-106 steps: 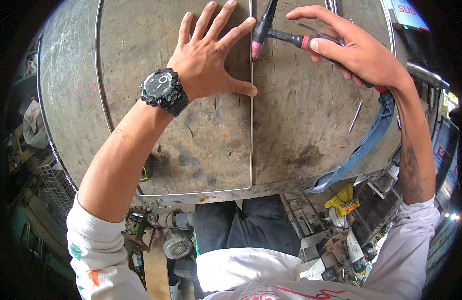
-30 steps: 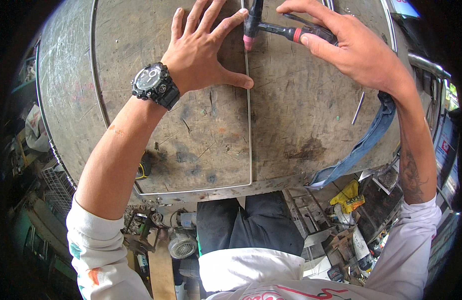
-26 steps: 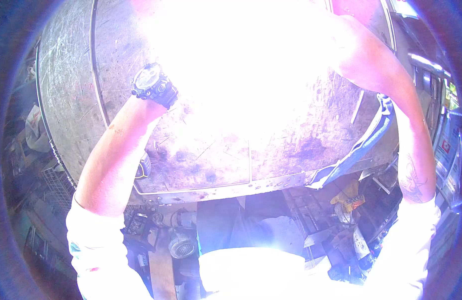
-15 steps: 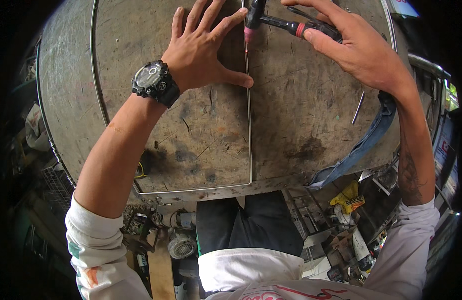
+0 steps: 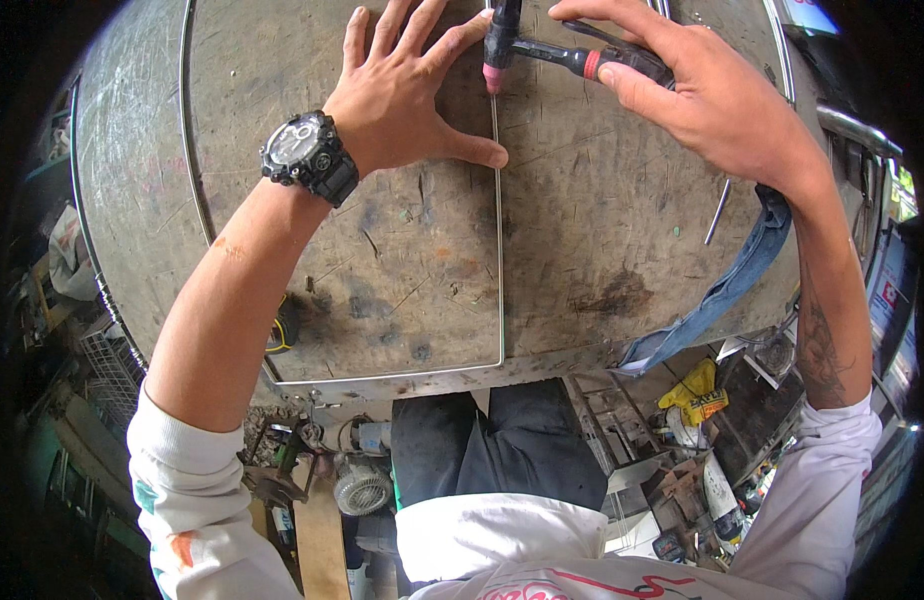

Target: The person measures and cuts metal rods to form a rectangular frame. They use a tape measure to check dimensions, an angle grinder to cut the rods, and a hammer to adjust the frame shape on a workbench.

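Observation:
My left hand lies flat with fingers spread on a worn steel worktable; a black wristwatch is on that wrist. Its thumb rests against a thin metal rod frame that runs as a rectangle on the tabletop. My right hand grips a welding torch with a black handle, red band and pink ceramic nozzle. The nozzle points down at the rod just above my left thumb and beside my index finger. No arc is lit now.
A blue-covered hose hangs from my right wrist over the table's right edge. A loose thin rod lies on the table at right. Below the table edge sit a small motor, a wooden plank, a yellow object and scattered metal clutter.
A bright welding arc flashed about a second ago and has gone out. Both hands stay almost where they were; the torch nozzle sits slightly higher along the rod.

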Tool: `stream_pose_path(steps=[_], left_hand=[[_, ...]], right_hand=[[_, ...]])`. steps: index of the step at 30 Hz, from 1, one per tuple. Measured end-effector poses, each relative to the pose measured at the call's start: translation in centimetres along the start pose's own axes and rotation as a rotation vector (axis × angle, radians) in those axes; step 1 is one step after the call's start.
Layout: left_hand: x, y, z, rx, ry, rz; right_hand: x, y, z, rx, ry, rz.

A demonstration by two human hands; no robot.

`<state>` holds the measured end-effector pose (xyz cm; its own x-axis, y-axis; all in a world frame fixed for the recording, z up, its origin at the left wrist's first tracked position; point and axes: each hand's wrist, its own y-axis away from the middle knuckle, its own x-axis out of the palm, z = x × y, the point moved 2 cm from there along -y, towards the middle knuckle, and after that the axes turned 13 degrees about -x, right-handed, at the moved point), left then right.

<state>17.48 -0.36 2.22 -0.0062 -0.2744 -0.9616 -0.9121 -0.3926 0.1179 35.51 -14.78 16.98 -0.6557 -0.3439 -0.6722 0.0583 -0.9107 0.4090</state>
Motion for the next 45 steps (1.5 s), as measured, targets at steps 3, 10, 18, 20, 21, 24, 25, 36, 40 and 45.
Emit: stream_pose_path(steps=[3, 10, 18, 20, 21, 24, 25, 36, 40, 45], left_hand=[[0.0, -0.1, -0.1, -0.001, -0.001, -0.004], [-0.2, -0.3, -0.2, -0.007, 0.009, -0.004], [-0.4, -0.5, -0.3, -0.010, 0.019, 0.018], [-0.3, -0.5, -0.4, 0.004, 0.027, 0.003], [-0.4, -0.5, -0.4, 0.020, 0.034, -0.028], [-0.2, -0.6, 0.0, 0.020, 0.019, 0.015], [-0.2, -0.6, 0.3, 0.025, 0.011, 0.032], [-3.0, -8.8, 1.5, 0.407, -0.089, -0.104], [-3.4, -10.8, 1.6, 0.684, -0.230, -0.193], [-4.3, -12.1, 2.5, 0.869, -0.167, -0.155]], right_hand=[[-0.5, 0.4, 0.9, 0.048, 0.009, 0.021], [0.5, -0.5, -0.2, -0.204, 0.236, -0.087], [0.5, 1.2, -2.8, -0.221, 0.138, -0.211], [-0.1, 1.3, -3.0, -0.231, 0.061, -0.241], [-0.5, 1.9, -3.6, -0.089, -0.005, -0.247], [-1.0, 4.6, -6.5, 0.193, -0.154, -0.275], [-0.8, 6.0, -7.9, 0.212, -0.213, -0.289], [7.9, 13.8, -14.9, 0.325, 0.146, -0.839], [14.3, 11.3, -5.0, 0.292, 0.073, -1.060], [23.4, 4.3, 4.0, 0.358, -0.146, -0.920]])
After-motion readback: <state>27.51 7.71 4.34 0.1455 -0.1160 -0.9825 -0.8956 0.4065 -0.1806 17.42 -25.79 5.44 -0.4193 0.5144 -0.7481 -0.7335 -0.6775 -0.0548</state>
